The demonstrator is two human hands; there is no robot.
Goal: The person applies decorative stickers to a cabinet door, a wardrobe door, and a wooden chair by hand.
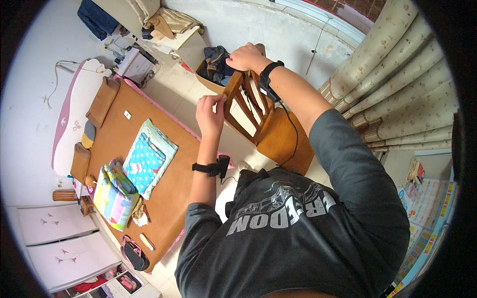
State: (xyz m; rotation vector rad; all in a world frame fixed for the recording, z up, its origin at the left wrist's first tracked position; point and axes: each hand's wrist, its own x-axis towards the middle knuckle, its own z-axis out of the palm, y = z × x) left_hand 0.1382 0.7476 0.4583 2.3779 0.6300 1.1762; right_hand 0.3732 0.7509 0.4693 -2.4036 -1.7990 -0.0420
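A wooden chair (285, 136) with a slatted backrest stands before me, its back turned away from my body. My right hand (246, 57) is curled over the far part of the backrest's top rail (233, 83), knuckles upward. At the near end of the same rail, my left hand (209, 114) grips the corner between thumb and fingers. Its fingertips are partly hidden by the wood. Black straps with small devices circle both wrists, and a thin black cable (297, 138) from the right one hangs across the seat.
Left is a bed (175, 178) with a brown mat, a folded quilt (115, 203) and a blue dotted pillow (145, 160). Beyond the chair, a cardboard box (208, 83) holds clothes. Long curtains (387, 74) hang at right. A white nightstand (136, 65) stands by the headboard.
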